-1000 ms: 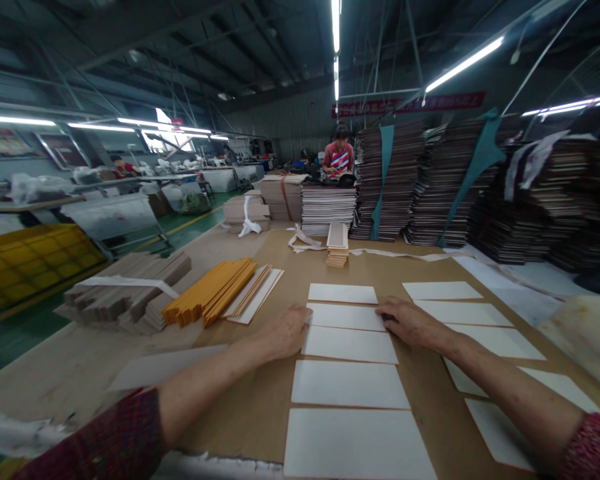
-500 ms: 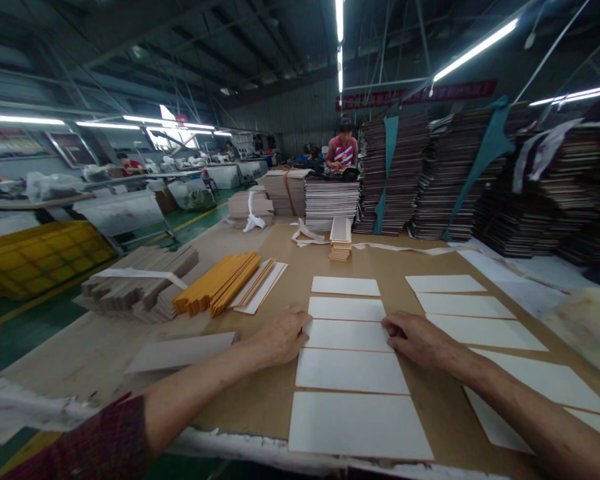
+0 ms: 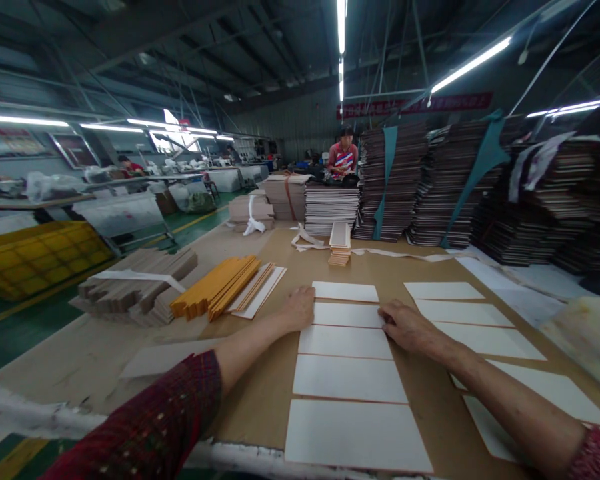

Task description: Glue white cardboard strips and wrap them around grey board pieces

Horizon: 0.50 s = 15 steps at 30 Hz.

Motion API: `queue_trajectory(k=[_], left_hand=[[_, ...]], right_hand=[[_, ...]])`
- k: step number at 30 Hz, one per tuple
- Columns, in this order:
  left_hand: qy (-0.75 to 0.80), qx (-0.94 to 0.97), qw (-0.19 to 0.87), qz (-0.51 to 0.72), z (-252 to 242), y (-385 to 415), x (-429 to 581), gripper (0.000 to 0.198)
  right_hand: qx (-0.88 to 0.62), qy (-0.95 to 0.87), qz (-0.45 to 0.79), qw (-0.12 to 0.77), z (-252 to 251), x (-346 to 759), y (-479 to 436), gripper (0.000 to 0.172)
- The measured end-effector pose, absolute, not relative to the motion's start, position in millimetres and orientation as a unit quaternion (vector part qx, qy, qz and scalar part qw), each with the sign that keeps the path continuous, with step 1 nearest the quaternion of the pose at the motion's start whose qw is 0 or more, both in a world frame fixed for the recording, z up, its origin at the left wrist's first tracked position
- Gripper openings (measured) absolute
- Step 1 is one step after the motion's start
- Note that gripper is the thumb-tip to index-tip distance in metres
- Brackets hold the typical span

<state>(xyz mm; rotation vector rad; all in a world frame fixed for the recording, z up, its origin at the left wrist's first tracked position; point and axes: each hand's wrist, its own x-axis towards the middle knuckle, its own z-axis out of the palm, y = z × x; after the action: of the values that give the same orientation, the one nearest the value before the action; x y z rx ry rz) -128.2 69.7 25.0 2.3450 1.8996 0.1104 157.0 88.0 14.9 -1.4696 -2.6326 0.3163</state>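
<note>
Two columns of white rectangular cards lie on a brown paper sheet (image 3: 260,400) in front of me. My left hand (image 3: 297,308) rests at the left edge of the near column, its fingertips touching the second white card (image 3: 347,315) just below the top card (image 3: 345,291). At the opposite edge of that card lies my right hand (image 3: 405,325), fingers low and flat on the sheet and reaching to the third card (image 3: 345,342). Neither hand holds anything. More cards (image 3: 349,378) continue towards me, and the right column (image 3: 463,312) lies beyond my right forearm.
Yellow strips (image 3: 215,287) and grey cardboard bundles (image 3: 135,290) lie to the left, with a loose grey board (image 3: 165,357) nearer. A small card stack (image 3: 340,243) stands ahead. Tall dark stacks (image 3: 430,180) line the back, where a person (image 3: 343,157) sits. Yellow crates (image 3: 30,257) stand far left.
My left hand has slid forward along the column's left edge, from the third card to the second. My right hand has stayed at about the same card edge.
</note>
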Motion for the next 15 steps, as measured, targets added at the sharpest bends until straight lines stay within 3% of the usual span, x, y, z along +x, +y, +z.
queue_trajectory(k=[15], left_hand=[[0.576, 0.815, 0.052, 0.036, 28, 97, -126, 0.033]], right_hand=[[-0.513, -0.855, 0.065, 0.036, 18, 152, 144, 0.023]])
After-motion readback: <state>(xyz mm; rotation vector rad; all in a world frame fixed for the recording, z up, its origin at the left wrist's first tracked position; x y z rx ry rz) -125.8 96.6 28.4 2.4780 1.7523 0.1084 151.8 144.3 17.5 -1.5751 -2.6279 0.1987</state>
